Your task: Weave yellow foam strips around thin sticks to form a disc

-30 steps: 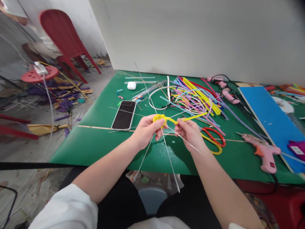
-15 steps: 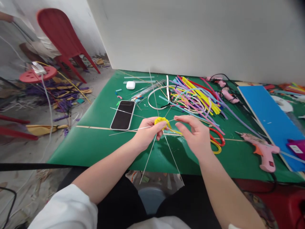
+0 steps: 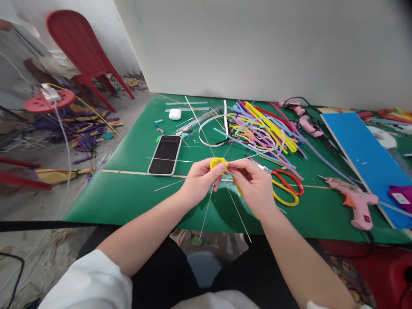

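Observation:
A small round yellow woven piece (image 3: 219,163) with thin pale rods radiating from it is pinched between the thumb and fingers of my left hand (image 3: 203,176). My right hand (image 3: 254,182) is closed at the piece's right edge, its fingertips pressed together around the yellow strand (image 3: 238,189), which runs down beneath that hand. The rods stick out on several sides, some above the table and two past its front edge. Scissors with red and yellow handles (image 3: 289,182) lie just right of my right hand.
On the green table (image 3: 128,197) are a black-screened phone (image 3: 165,155), a white earbud case (image 3: 175,114), a pile of coloured strips (image 3: 264,128), a pink glue gun (image 3: 357,201) and a blue board (image 3: 367,159). A red chair (image 3: 77,43) stands at the far left.
My right hand has moved left and down against the yellow piece, and its fingers have closed in. The piece and rods have turned slightly. More of the scissors now shows.

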The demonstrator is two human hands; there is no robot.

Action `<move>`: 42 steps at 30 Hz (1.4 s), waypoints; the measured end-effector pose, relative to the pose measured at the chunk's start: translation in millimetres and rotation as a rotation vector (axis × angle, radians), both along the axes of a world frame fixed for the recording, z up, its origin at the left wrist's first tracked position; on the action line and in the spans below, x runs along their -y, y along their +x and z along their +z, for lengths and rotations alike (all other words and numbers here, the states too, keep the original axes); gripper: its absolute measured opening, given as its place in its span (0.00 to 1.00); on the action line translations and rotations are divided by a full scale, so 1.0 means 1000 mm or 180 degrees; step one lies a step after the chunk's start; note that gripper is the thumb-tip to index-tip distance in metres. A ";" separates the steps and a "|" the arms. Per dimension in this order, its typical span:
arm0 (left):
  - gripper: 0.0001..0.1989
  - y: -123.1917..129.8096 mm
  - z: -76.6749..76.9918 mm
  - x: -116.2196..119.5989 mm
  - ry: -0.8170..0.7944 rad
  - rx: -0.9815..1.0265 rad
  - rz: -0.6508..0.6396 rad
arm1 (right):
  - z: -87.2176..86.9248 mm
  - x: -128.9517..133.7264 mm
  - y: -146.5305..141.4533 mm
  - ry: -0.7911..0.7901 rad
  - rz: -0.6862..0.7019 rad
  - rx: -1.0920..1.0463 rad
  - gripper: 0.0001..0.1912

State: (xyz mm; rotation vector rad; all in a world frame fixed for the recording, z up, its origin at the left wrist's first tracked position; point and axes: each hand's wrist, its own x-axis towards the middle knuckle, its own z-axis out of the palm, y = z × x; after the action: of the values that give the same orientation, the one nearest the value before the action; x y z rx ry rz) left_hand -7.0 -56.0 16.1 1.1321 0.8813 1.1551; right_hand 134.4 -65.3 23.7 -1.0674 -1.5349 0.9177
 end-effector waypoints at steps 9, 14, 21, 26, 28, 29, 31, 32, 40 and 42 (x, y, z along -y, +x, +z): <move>0.12 -0.002 0.003 0.000 0.0062 -0.0400 0.0092 | -0.001 0.001 -0.001 0.0127 0.0015 0.0167 0.07; 0.16 0.001 -0.001 -0.004 -0.0109 -0.0421 -0.0107 | -0.008 -0.003 -0.003 -0.0580 0.0011 -0.0216 0.08; 0.16 -0.001 -0.006 -0.003 0.0120 -0.0850 0.0261 | -0.008 -0.004 -0.004 -0.0896 0.0093 -0.0305 0.07; 0.17 -0.002 -0.003 -0.005 0.0125 -0.1008 0.0425 | -0.010 -0.004 -0.006 -0.1214 0.0367 -0.0758 0.08; 0.16 -0.002 -0.006 -0.007 0.0123 -0.1044 0.0367 | -0.011 -0.005 -0.007 -0.1338 0.0462 -0.1014 0.11; 0.17 -0.002 -0.007 -0.007 0.0146 -0.1066 0.0336 | -0.012 -0.006 -0.007 -0.1401 0.0469 -0.1120 0.12; 0.17 -0.002 -0.010 -0.008 0.0201 -0.1131 0.0244 | -0.012 -0.009 -0.006 -0.1525 0.0413 -0.1267 0.12; 0.18 -0.003 -0.011 -0.007 0.0226 -0.1155 0.0157 | -0.012 -0.011 -0.006 -0.1583 0.0376 -0.1311 0.11; 0.25 -0.048 0.017 -0.020 -0.0065 -0.1222 -0.2063 | -0.007 -0.022 0.013 -0.1583 0.0287 -0.1743 0.08; 0.25 -0.063 0.021 -0.027 -0.0173 -0.1114 -0.1891 | -0.006 -0.022 0.016 -0.1607 0.0342 -0.1647 0.08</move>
State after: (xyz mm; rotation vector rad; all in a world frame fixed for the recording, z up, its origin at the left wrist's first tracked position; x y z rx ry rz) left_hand -69.6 -28.6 37.3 1.4488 0.7527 0.4510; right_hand 150.7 -43.0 17.3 -0.9857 -0.9553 1.5712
